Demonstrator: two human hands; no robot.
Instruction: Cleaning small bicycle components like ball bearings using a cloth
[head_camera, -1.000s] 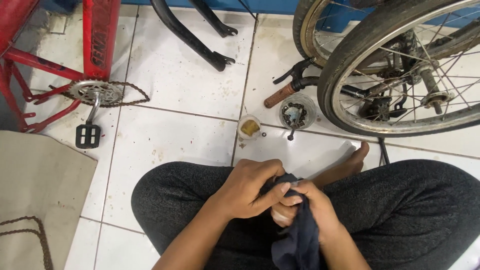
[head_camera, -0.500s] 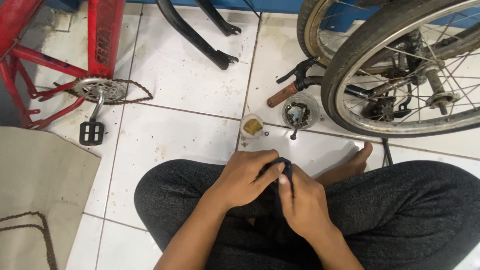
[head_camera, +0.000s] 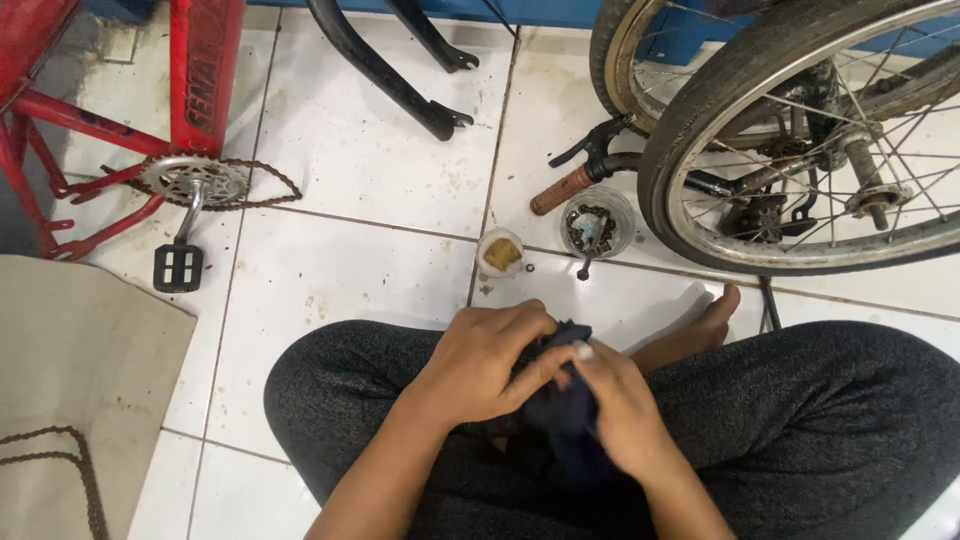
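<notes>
Pinching the dark navy cloth rag (head_camera: 562, 405) in the lap, left hand (head_camera: 480, 365) and right hand (head_camera: 620, 415) both clamp on it; keeping the folds tight around whatever small part hides inside seems wise.

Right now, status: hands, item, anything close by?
Left hand and right hand both gripping dark cloth over lap. Two small tubs on floor ahead, untouched.
</notes>
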